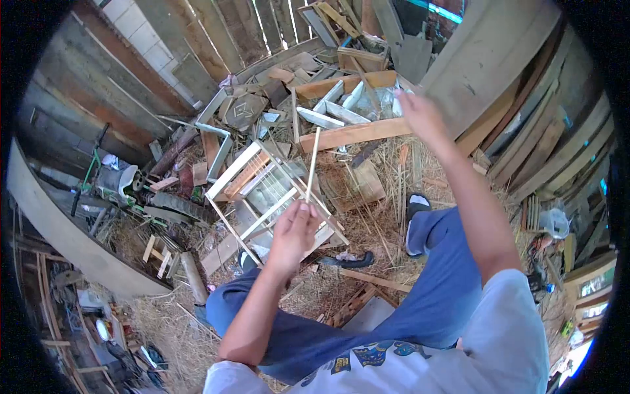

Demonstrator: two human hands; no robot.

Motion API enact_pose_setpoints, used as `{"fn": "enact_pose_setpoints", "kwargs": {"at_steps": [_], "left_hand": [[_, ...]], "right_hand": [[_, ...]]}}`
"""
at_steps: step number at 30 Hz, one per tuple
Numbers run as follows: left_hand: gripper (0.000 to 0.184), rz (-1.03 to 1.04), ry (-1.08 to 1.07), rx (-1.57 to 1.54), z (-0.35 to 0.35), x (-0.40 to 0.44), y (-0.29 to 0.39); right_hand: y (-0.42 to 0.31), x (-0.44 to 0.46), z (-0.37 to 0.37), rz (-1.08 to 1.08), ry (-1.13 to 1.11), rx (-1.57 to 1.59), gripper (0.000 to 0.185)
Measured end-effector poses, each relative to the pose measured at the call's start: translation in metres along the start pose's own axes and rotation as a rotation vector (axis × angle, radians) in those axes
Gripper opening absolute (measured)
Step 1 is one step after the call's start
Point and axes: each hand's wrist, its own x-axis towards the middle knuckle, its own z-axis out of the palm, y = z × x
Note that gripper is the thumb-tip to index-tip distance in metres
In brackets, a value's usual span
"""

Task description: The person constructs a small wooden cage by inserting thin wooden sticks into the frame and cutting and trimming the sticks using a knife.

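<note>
My left hand (295, 230) is closed around a thin pale wooden stick (315, 157) that points up and away from me. Beneath and beside that hand lies a light wooden frame (223, 172) with thin slats or strands across it. My right hand (420, 113) is stretched forward, smeared by motion, over the right end of a wooden box frame (354, 134). White-painted boards (344, 113) lie within that box frame. Something whitish shows at the right fingertips, but whether they hold it is unclear. A dark curved object (357, 261) rests on the ground between my feet.
Straw and wood chips cover the ground. Scrap wood is heaped against the plank wall (210, 39). A green-handled machine (118, 180) stands left, behind a curved board (79, 226). Large leaning boards (489, 59) and a plastic bag (555, 223) are on the right.
</note>
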Motion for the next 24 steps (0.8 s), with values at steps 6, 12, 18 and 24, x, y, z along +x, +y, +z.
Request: {"fn": "enact_pose_setpoints", "kwargs": {"at_steps": [6,12,18,24], "left_hand": [[0.027,0.031,0.023,0.064,-0.018,0.011,0.005],[0.028,0.169,0.093,0.156,-0.008,0.024,-0.003],[0.028,0.143,0.158,0.212,-0.003,0.029,-0.004],[0.027,0.16,0.128,0.409,-0.003,0.02,-0.016]], "right_hand": [[-0.082,-0.08,0.051,-0.365,-0.171,0.039,0.037],[-0.109,-0.1,0.069,-0.606,-0.264,-0.049,0.042],[-0.103,-0.104,0.073,-0.691,-0.279,-0.058,0.037],[-0.097,-0.076,0.057,-0.489,-0.27,-0.249,0.038]]}}
